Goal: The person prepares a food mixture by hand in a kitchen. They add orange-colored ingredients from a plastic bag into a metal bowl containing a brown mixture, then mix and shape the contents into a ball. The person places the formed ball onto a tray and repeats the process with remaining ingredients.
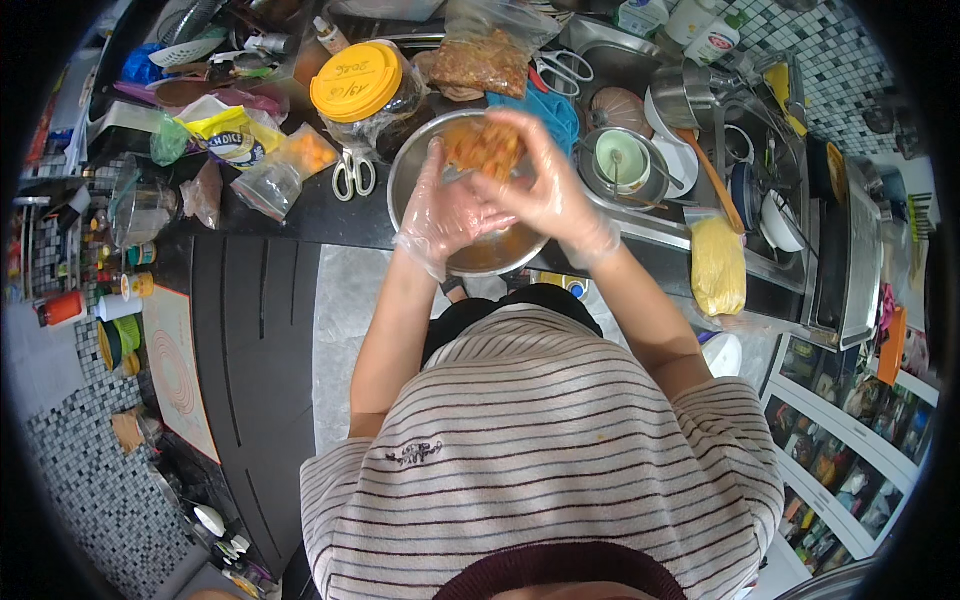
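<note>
A wide stainless steel mixing bowl [395, 176] sits at the front edge of the counter. Both of my hands are over it in clear plastic gloves. My left hand [448, 214] has its thumb raised and its fingers reaching right, beneath my other hand. My right hand [551, 184] curves, with thumb and forefinger spread apart. Between them shows a chunky orange-red food mixture [487, 146], slightly blurred. Whether the hands bear its weight or it rests against the bowl's far wall is unclear. Some orange residue marks the bowl's near inside.
Left of the bowl lie white-handled scissors [354, 176] and a yellow-lidded jar [356, 82]. Behind are a bag of reddish food [484, 64], a blue cloth [536, 120] and more scissors [564, 73]. Dishes crowd the sink at right, near a yellow-filled bag [718, 266].
</note>
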{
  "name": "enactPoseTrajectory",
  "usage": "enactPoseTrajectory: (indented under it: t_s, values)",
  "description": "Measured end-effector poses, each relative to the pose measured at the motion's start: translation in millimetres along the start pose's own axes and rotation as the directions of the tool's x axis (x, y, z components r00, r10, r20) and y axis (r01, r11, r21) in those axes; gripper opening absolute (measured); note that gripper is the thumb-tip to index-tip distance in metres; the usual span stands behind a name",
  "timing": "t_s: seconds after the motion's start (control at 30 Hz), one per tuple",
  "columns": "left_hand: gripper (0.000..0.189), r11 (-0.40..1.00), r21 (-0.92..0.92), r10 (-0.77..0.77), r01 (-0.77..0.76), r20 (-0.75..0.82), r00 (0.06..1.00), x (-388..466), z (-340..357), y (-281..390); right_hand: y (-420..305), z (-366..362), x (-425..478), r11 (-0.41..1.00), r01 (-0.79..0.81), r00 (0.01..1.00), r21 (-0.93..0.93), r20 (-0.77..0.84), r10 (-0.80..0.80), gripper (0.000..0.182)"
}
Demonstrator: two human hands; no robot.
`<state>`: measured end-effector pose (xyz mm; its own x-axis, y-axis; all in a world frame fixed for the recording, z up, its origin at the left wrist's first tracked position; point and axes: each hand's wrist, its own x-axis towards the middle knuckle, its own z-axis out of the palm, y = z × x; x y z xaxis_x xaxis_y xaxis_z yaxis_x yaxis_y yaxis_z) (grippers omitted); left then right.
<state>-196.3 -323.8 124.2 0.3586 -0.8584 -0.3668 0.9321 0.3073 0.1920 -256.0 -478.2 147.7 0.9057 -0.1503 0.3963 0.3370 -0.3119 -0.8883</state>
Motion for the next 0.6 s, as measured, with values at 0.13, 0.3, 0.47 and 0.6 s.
enactPoseTrajectory:
  t_s: [0.13, 0.3, 0.47, 0.6]
  values:
    - [0.048, 0.963, 0.048, 0.268, -0.264, -0.17, 0.948, 12, -5, -1, -5, -4, -8, 0.961, 0.199, 0.974, -0.194, 0.147, -0.172, 0.07]
    - [0.047, 0.94, 0.116, 0.328, -0.32, -0.055, 0.943, 3, 4, -12, -2, 12, 5, 0.968, 0.097, 0.984, -0.23, -0.125, -0.129, 0.044]
    - [0.057, 0.93, -0.027, 0.363, -0.367, -0.096, 0.927, 13, -9, -15, -3, 42, 7, 0.872, 0.135, 0.975, -0.47, -0.092, -0.2, 0.028]
    - [0.057, 0.951, -0.123, 0.28, -0.285, -0.057, 0.958, 11, -12, -14, -13, 49, 8, 0.875, 0.106, 0.987, -0.472, -0.059, -0.151, 0.022]
